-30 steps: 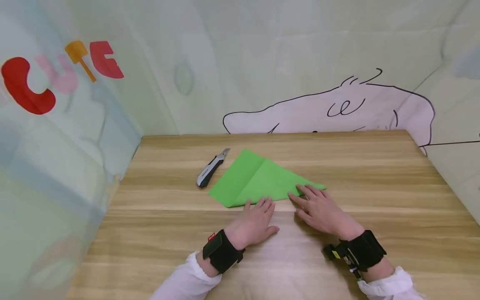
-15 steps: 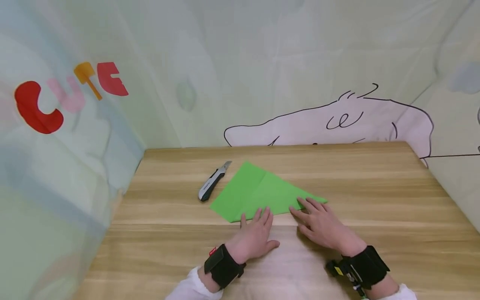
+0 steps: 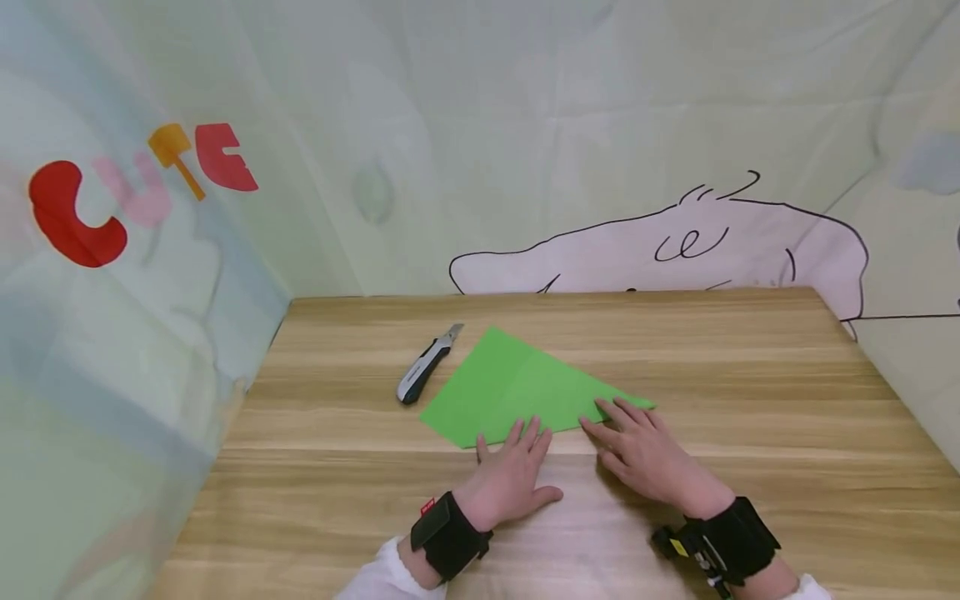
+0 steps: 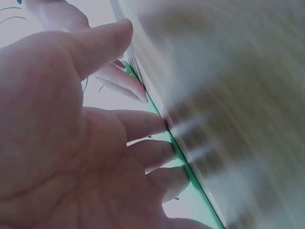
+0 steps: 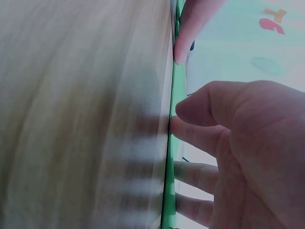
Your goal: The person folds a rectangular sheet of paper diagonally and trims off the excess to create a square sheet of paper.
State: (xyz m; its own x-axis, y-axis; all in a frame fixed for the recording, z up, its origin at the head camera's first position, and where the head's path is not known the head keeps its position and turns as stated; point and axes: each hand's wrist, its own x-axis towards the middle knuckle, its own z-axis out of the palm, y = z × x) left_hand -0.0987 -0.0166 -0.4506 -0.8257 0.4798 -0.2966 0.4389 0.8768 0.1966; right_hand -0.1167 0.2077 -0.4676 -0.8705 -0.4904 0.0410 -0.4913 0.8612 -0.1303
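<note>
A green sheet of paper [image 3: 517,383], folded into a kite-like shape, lies flat on the wooden table. My left hand [image 3: 506,479] rests its straight, spread fingertips on the paper's near edge, thumb out to the right. Along the same edge, further right, my right hand [image 3: 648,454] presses its fingertips near the paper's narrow right point. In the left wrist view the left fingers [image 4: 152,152] touch the thin green edge. The right wrist view has the right fingers [image 5: 195,176] on that edge too, with the thumb close above the table.
A grey and black utility knife [image 3: 427,367], its blade showing at the tip, lies just left of the paper. The wooden table [image 3: 337,492] meets printed cloth walls [image 3: 525,125] at the back and left. Black straps with small cameras are worn on both wrists.
The whole head view has shifted, so table and hands sit lower in it. Both hands stay on the paper's near edge, the left fingers spread slightly wider; the crease across the paper looks fainter.
</note>
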